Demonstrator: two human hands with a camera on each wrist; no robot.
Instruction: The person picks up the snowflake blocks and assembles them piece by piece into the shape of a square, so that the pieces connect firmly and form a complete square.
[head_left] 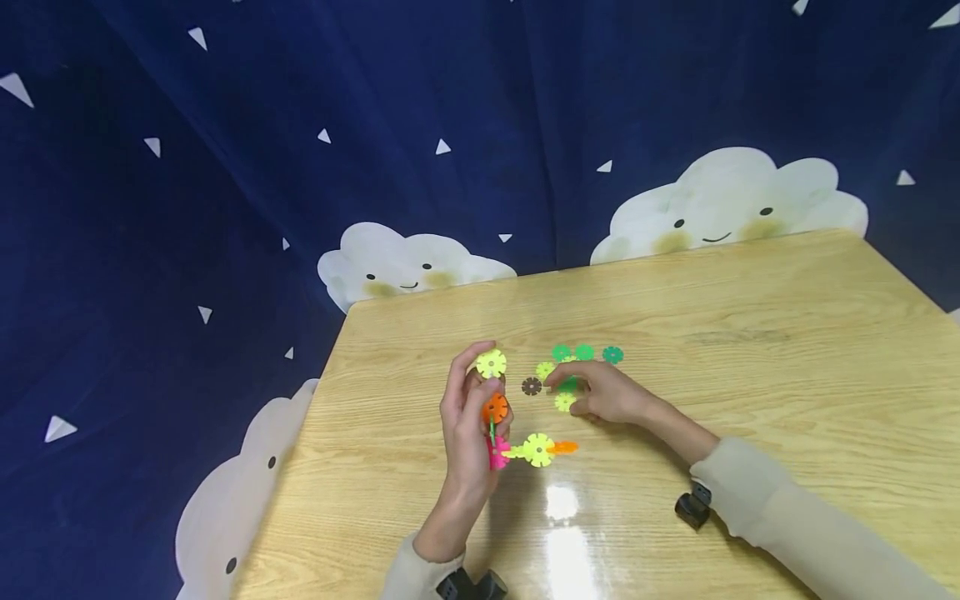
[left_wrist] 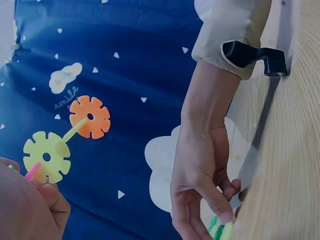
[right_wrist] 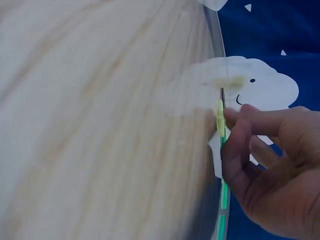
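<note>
My left hand (head_left: 467, 433) grips a chain of slotted plastic snowflake discs joined edge to edge. In the head view, a yellow disc (head_left: 491, 363) tops it, an orange disc (head_left: 498, 407) sits by the thumb and a pink disc (head_left: 499, 454) lies lower. From the pink one a branch runs right, through a yellow disc (head_left: 538, 450) to an orange disc (head_left: 564, 447). My right hand (head_left: 609, 393) is low over several loose discs on the table, fingers bent and parted. Its fingertips are right at a yellow disc (head_left: 565, 402) and a green disc (head_left: 568, 384), partly hidden by the hand.
Around the right hand lie a brown disc (head_left: 532, 386), a teal disc (head_left: 612, 355) and more green discs (head_left: 584, 352). The wooden table (head_left: 750, 350) reaches back to a dark blue curtain (head_left: 480, 100) with clouds. Each wrist carries a small black camera (head_left: 693, 506).
</note>
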